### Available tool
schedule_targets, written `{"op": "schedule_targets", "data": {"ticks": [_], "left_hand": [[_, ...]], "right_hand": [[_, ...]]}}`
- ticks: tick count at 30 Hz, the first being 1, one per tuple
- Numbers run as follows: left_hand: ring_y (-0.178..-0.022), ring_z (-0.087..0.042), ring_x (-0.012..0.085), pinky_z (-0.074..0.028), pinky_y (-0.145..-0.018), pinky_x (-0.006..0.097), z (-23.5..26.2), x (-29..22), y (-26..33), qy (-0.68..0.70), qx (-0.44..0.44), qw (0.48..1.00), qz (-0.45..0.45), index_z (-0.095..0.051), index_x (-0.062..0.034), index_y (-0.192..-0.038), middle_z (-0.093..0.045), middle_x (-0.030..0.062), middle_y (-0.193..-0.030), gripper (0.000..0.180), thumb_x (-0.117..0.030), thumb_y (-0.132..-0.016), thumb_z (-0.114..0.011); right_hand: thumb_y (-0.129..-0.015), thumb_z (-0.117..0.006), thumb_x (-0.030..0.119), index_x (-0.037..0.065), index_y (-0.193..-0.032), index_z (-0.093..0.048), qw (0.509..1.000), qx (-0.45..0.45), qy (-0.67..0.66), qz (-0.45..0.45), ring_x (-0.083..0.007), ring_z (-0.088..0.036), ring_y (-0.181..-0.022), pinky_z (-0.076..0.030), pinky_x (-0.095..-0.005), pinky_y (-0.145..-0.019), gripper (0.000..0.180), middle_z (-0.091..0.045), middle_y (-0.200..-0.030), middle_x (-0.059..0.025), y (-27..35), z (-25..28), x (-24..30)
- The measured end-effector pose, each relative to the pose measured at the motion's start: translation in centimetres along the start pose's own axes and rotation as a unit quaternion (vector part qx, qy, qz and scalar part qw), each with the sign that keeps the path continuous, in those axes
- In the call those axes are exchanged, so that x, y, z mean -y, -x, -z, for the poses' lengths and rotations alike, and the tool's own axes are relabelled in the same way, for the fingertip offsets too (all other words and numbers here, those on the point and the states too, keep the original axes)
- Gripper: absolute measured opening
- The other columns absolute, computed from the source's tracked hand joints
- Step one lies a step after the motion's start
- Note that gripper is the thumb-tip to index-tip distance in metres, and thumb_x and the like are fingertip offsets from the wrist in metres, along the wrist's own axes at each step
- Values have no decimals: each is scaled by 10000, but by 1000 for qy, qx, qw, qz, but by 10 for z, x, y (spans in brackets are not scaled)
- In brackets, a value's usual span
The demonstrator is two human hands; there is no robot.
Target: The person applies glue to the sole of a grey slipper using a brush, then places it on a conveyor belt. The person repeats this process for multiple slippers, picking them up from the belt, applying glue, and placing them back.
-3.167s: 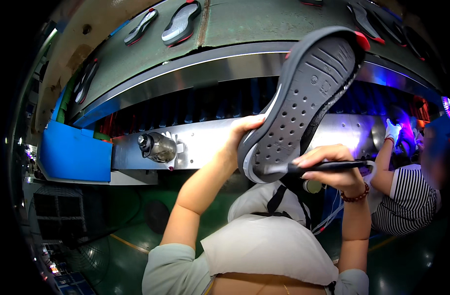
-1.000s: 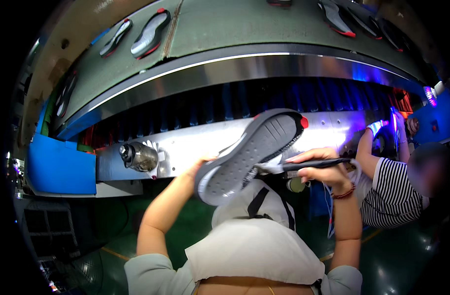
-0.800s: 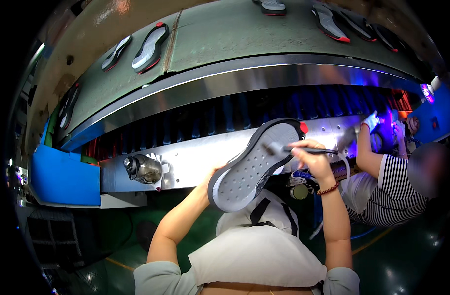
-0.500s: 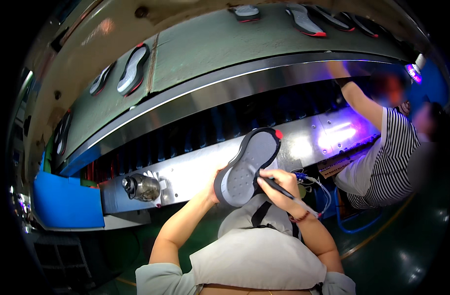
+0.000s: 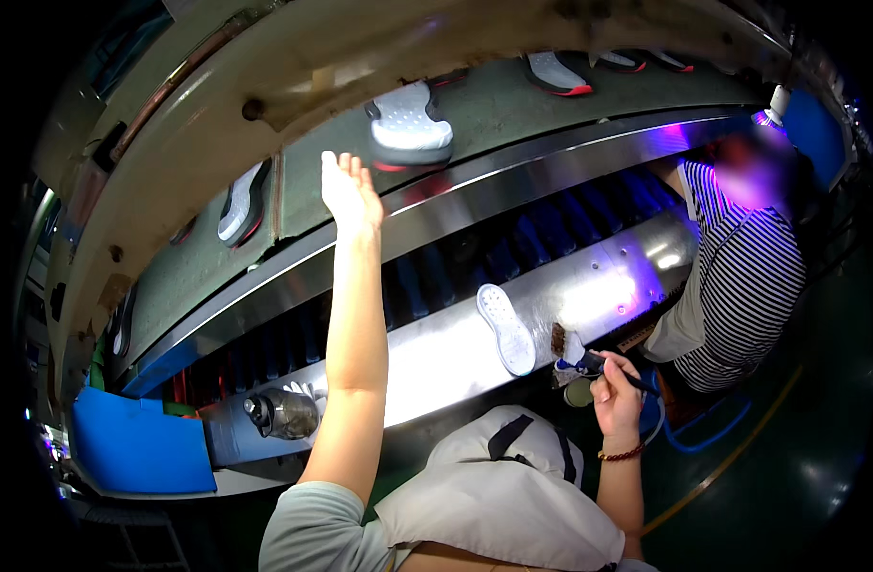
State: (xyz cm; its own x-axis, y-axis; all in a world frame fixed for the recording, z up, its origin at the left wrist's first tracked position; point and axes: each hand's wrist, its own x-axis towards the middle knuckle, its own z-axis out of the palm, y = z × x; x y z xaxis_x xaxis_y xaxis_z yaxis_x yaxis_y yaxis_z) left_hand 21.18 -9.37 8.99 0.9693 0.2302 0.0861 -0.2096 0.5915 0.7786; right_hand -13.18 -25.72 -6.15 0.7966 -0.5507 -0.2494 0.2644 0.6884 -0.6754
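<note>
My left hand (image 5: 352, 194) is stretched out over the green belt (image 5: 312, 157), fingers extended and holding nothing. Just right of its fingertips, and apart from them, lies a light grey shoe sole (image 5: 410, 119) with a dark sidewall and red underside. My right hand (image 5: 616, 398), low on the right, grips the black handle of a brush (image 5: 595, 361). The brush points left, its brown bristles near the edge of the metal ledge (image 5: 427, 372). On that ledge, left of the brush, rests a white sole-shaped piece (image 5: 506, 329) with small dots at one end.
More soles (image 5: 244, 205) lie along the belt, behind a raised steel rail (image 5: 513, 157). A dark bottle (image 5: 282, 414) stands at the ledge's left, beside a blue panel (image 5: 141, 440). A co-worker in a striped top (image 5: 751, 276) is at the right. A round greenish container (image 5: 579, 392) sits below the brush.
My left hand has let go of the sole and moved up to the belt, where a sole lies beside it. My right hand has moved down and right with the brush. The white piece now shows.
</note>
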Motion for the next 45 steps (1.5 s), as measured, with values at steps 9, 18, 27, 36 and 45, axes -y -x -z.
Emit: {"op": "schedule_targets", "data": {"ticks": [9,18,27,36,45], "left_hand": [[-1248,-232,355,-209,-1033,361,-14,38,-15,-505,188,822,-184,83,97,-1295,-174,292,-1332,1261,-376,-508,-782],[-1175,-361,366,-305,-972,377,-16,69,-44,-552,179,805,-125,-17,65,-1311,-320,294,-1264,1122,-347,-535,-715],[-1185,-346,315,-286,-978,333,-48,69,-29,-561,208,799,-64,13,67,-1298,-307,281,-1264,1079,-305,-585,-706],[-1166,-359,322,-293,-974,350,-66,83,-51,-595,159,777,-129,-66,86,-1272,-349,258,-1218,1011,-235,-558,-705],[-1211,-268,400,-272,-989,396,-181,188,-6,-611,378,676,-165,-131,76,-1293,-259,300,-1286,987,-477,-665,-654]], "right_hand": [[-800,-553,25,2,-893,-578,996,-88,-19,-21,-61,-421,-456,-323,-183,-422,99,-550,-668,-12,0,-8,-29],[-796,-559,23,5,-893,-584,994,-75,-26,-74,-60,-445,-482,-341,-179,-455,102,-569,-711,-18,-17,-18,-33],[-821,-517,42,6,-894,-578,991,-45,2,-127,-57,-433,-462,-334,-180,-443,102,-574,-712,-25,-60,1,-13],[-818,-523,41,1,-884,-572,987,-19,0,-158,-59,-437,-480,-337,-182,-453,91,-594,-765,-55,-87,12,1],[-782,-570,26,-20,-865,-579,986,-79,-24,-142,-59,-436,-479,-344,-180,-454,95,-569,-694,-37,-99,23,20]]}}
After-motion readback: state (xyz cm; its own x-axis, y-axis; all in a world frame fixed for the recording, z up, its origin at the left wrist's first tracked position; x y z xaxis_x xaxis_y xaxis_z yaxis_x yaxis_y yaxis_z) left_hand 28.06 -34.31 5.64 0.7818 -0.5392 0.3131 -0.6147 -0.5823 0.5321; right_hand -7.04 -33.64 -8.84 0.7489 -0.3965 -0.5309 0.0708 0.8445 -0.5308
